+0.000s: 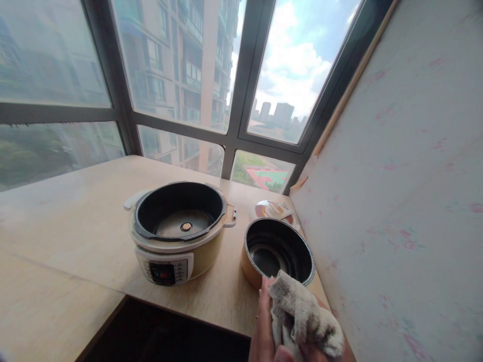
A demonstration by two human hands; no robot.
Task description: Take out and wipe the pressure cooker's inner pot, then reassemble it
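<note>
A crumpled, stained off-white cloth point(302, 311) is bunched between my two hands at the lower right. My left hand point(261, 322) presses along the cloth's left side, fingers together and thumb near the bottom edge. My right hand point(315, 353) is closed on the cloth from below and mostly covered by it. Just beyond the cloth stands the inner pot point(251, 266), dark inside and tan outside; the cloth overlaps its near rim. Left of it sits the electric pressure cooker base point(204, 256), lidless, with its control panel facing me.
Behind the inner pot lies a shiny lid point(260, 208) with a pale handle. Everything stands on a beige stone-like ledge point(94, 206). A dark gap point(162, 332) opens below its front edge. A flowered wall point(407, 201) closes off the right, framed windows point(181, 65) the back.
</note>
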